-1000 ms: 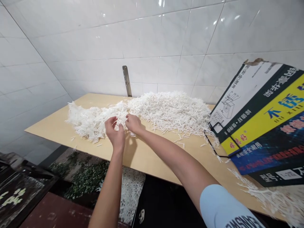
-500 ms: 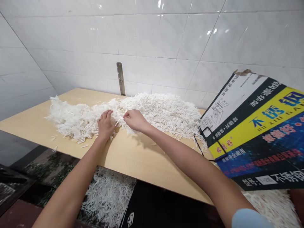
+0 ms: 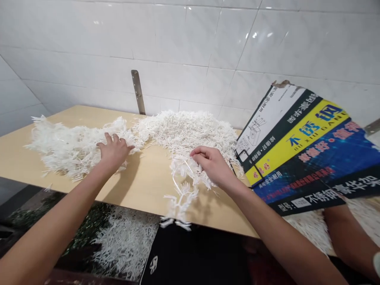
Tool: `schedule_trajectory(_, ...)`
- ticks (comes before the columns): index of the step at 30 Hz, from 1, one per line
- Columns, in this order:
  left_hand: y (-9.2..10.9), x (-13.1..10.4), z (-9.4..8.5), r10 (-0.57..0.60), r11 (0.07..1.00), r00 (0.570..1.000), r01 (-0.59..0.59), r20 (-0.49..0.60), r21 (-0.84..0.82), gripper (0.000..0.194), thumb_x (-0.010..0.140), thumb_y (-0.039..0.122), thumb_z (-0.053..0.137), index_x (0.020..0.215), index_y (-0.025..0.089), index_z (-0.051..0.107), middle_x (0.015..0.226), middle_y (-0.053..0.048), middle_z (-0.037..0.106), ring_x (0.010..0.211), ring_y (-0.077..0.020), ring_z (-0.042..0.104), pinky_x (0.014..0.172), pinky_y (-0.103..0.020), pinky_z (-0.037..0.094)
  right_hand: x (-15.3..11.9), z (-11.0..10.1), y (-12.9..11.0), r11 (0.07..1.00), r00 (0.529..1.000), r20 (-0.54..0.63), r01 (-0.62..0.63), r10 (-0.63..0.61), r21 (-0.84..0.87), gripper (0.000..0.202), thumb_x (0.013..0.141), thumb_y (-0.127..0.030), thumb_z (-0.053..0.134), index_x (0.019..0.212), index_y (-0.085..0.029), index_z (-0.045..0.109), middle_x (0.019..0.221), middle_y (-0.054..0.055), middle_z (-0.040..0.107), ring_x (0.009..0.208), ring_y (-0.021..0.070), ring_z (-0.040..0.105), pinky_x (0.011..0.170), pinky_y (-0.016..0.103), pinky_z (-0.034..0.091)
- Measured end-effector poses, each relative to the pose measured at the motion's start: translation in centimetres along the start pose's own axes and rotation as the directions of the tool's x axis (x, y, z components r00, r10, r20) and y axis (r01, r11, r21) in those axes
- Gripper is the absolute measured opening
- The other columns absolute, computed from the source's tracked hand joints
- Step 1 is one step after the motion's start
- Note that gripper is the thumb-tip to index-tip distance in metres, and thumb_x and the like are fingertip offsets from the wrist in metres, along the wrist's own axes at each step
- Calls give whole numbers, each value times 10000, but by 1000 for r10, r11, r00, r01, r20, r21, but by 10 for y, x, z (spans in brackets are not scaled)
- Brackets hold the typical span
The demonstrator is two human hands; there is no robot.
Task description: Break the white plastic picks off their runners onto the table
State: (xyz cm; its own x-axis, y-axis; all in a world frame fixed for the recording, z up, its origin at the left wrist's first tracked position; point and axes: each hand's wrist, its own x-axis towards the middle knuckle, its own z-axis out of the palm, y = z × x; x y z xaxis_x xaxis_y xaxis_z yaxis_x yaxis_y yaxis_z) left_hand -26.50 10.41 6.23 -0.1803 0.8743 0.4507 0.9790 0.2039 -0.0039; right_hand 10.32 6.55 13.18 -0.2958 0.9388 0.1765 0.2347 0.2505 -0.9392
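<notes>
Spread over the left of the wooden board is a pile of feathery white plastic sprigs (image 3: 65,144). My left hand (image 3: 114,150) hovers at that pile's right edge, fingers spread and holding nothing I can see. My right hand (image 3: 215,164) pinches a bunch of white branching strands (image 3: 185,178), which dangles to the left of the fingers and down past the board's front edge. Behind it, near the wall, lies a larger heap of short white pieces (image 3: 190,130).
The board (image 3: 124,188) runs along a tiled wall, where a metal bracket (image 3: 138,93) stands. A printed cardboard panel (image 3: 297,158) leans at the right, with another person's arm (image 3: 350,233) below it. More white sprigs (image 3: 127,241) lie beneath the board's front edge.
My hands have moved apart, the left one opening over the left pile. My right hand has come right and nearer with a bunch of white strands. The camera view has shifted.
</notes>
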Motion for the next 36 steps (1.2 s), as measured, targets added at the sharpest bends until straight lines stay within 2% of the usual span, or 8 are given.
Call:
schedule_trajectory(7,71,-49,-65,175,911,985,-164,-5,-379,378,980,418,505,737,187,679,669,-131,663,870,-367,699,880,-573,526,-58,-26,22,978,979,-139,-127,151,166,115,767,-281,632,801,-210,716,654,-3,561,555,129,463,492,257,360)
schedule_trajectory(12,165,-107,-96,466,427,883,-176,49,-887,412,1020,485,485,1262,227,698,1258,-104,734,1139,-261,685,958,-384,542,-73,-31,19,986,985,-169,11,18,167,130,830,-305,638,853,-199,709,694,-5,582,603,125,480,543,248,383)
schedule_trajectory(16,208,-137,-112,438,332,898,-115,46,-936,327,965,415,620,1192,206,727,1147,-82,769,1035,-233,709,921,-307,539,-82,-44,15,976,994,-91,-39,60,214,139,862,-295,656,940,-191,706,698,-21,574,625,115,508,578,233,418)
schedule_trajectory(19,209,-152,-115,410,270,892,78,188,-960,268,972,403,603,1029,203,772,1014,-63,781,908,-207,707,806,-260,533,-101,-57,20,928,962,179,-250,206,275,174,862,-310,688,996,-199,696,725,-28,595,610,104,540,562,217,438)
schedule_trajectory(22,197,-173,-106,462,211,789,345,404,-915,280,910,441,684,916,178,778,815,-53,740,709,-170,644,657,-239,489,-123,-64,39,864,813,513,-445,278,237,237,888,-377,690,1013,-176,702,690,-23,623,534,94,539,518,212,438)
schedule_trajectory(27,170,-230,-76,376,67,640,702,670,-709,378,835,536,752,868,160,728,574,22,511,523,-119,503,538,-234,410,-120,-67,88,845,847,462,-434,263,314,312,911,-455,655,995,-158,699,868,55,707,697,132,668,571,214,534)
schedule_trajectory(32,151,-272,-68,198,-120,594,804,780,-582,422,743,529,845,888,153,721,527,59,434,451,-86,445,495,-213,357,-26,-67,118,848,495,833,-526,246,62,422,867,-455,680,1168,-159,681,990,124,754,712,217,746,572,300,591)
schedule_trajectory(36,149,-279,-75,112,-223,601,791,791,-569,450,690,515,887,887,147,719,517,63,434,411,-69,418,461,-197,304,52,-49,114,998,961,273,-54,44,29,178,883,-252,614,977,-159,732,1078,122,760,979,236,740,858,367,595)
